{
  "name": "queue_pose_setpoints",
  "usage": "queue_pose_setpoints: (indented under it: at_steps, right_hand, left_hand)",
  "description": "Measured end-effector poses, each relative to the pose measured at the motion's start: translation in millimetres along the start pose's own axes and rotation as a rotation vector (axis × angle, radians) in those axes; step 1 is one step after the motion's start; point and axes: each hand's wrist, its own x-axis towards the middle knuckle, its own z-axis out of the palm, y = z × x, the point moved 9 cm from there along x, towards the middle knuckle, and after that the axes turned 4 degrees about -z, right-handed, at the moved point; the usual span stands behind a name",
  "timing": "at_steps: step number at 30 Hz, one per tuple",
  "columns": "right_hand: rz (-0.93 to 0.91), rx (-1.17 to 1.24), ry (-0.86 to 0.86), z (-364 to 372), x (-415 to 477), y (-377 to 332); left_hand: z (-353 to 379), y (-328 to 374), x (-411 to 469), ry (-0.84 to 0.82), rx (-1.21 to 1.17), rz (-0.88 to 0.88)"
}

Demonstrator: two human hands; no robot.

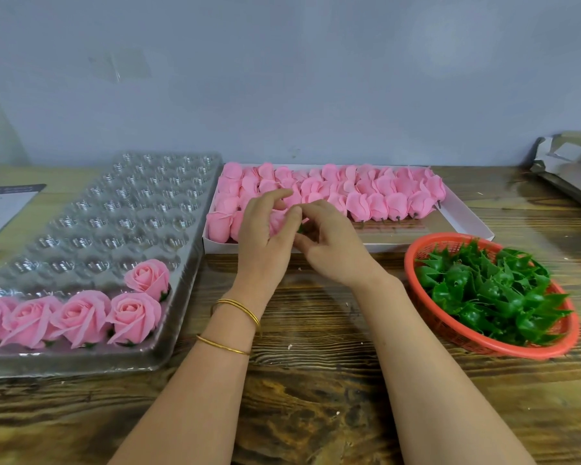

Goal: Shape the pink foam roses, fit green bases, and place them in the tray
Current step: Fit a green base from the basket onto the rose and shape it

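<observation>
Paper [4, 213] print illegible; left hand [265, 243] holds rose [277, 224].

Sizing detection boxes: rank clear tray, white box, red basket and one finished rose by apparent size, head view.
1. clear tray: largest, though its near end is closer to the camera
2. white box
3. red basket: nearer than the box, so true ranking unsure
4. finished rose: smallest
</observation>
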Motion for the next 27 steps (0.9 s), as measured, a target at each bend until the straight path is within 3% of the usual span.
queue_pose_setpoints:
  at_steps: [16, 27]
  right_hand:
    - [-0.025, 0.162, 0.059, 1, 1, -2]
    - [0.059, 0.261, 0.078, 3, 0, 10]
  left_hand:
    - [3, -6, 2, -0.005, 0.221, 0.006]
    - [1, -3, 1, 0.032, 0.257, 0.020]
